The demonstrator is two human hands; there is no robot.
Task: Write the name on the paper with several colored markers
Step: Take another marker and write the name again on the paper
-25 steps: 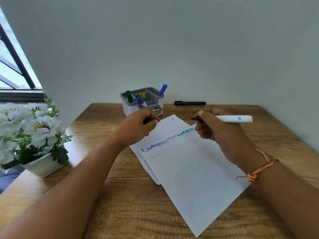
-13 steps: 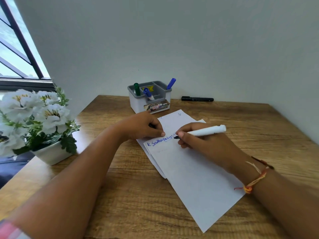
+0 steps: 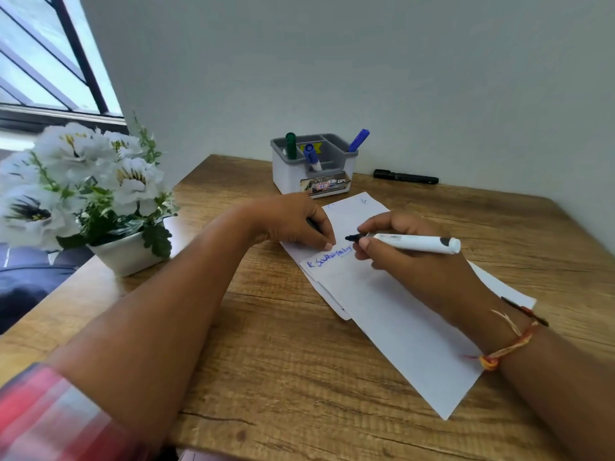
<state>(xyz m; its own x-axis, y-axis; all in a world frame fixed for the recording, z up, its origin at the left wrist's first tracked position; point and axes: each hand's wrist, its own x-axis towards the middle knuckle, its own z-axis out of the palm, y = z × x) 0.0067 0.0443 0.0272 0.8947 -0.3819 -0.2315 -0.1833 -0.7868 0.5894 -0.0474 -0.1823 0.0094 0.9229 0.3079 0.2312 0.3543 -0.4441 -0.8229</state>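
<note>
The right hand (image 3: 409,271) pinches a smooth white cylindrical marker (image 3: 416,242) between thumb and fingers, its dark tip held just over the top sheet of paper (image 3: 399,327) beside a line of blue handwriting (image 3: 327,259). The left hand (image 3: 293,221) rests its fingertips on the paper's upper left corner, fingers curled round a small dark object (image 3: 312,225) of which only a sliver shows. The paper is plain, white and rectangular, lying at a slant in a loose stack of overlapping sheets; how many I cannot tell. Five markers show: the white one, a green marker (image 3: 291,145) and two blue markers (image 3: 311,156) standing in a grey-rimmed white plastic organizer (image 3: 293,181) with several compartments, and a black marker (image 3: 406,177) lying flat by the wall. One white pot (image 3: 126,254) holds white flowers (image 3: 83,168) with green leaves at the table's left edge. A braided thread bracelet (image 3: 509,344) circles the right wrist; a plaid sleeve (image 3: 43,417) covers the upper left arm. The table (image 3: 266,361) is brown, wood-grained and cracked near its front edge, set against a plain pale wall (image 3: 366,78), with a dark-framed window (image 3: 43,61) at left.
</note>
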